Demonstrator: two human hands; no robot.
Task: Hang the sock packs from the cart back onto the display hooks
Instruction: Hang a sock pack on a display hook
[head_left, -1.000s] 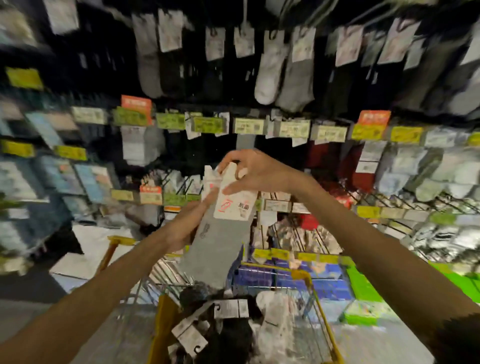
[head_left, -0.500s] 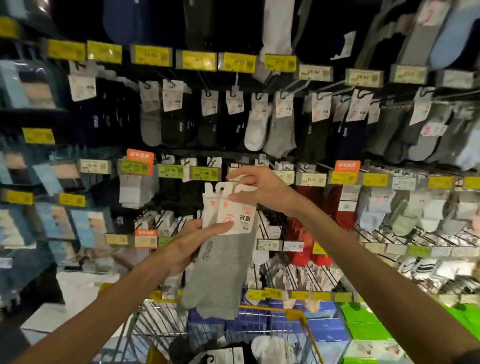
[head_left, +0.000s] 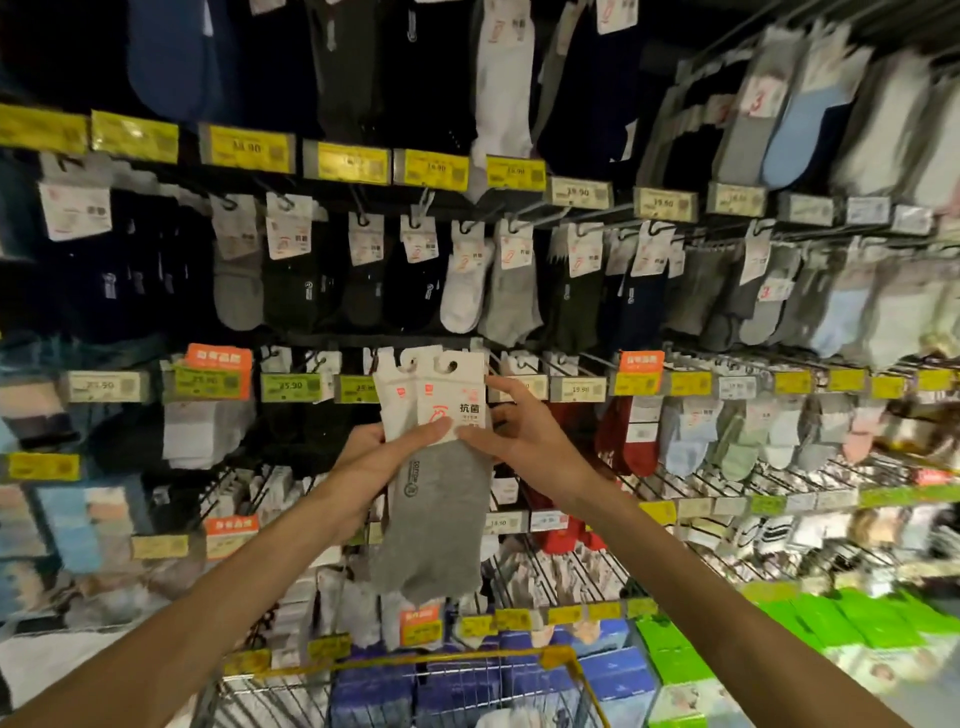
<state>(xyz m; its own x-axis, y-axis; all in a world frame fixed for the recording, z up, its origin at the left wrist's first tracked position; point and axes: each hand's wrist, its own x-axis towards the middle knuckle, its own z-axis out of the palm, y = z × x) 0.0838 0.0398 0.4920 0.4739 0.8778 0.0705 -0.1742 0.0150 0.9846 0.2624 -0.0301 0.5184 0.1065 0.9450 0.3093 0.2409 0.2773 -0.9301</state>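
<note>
the cart (head_left: 555, 658) was cut off by the bottom edge at 6 o'clock. the left hand (head_left: 371, 462) had most fingers hidden behind the sock packs (head_left: 439, 415) (two cards showed, maybe more). price tags (head_left: 135, 136) at 10 o'clock were too blurred to read.

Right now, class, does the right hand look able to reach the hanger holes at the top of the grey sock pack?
Probably yes. The right hand pinches the grey sock pack just below its hanger holes, nothing covers them, and the left hand grips lower down.
</note>
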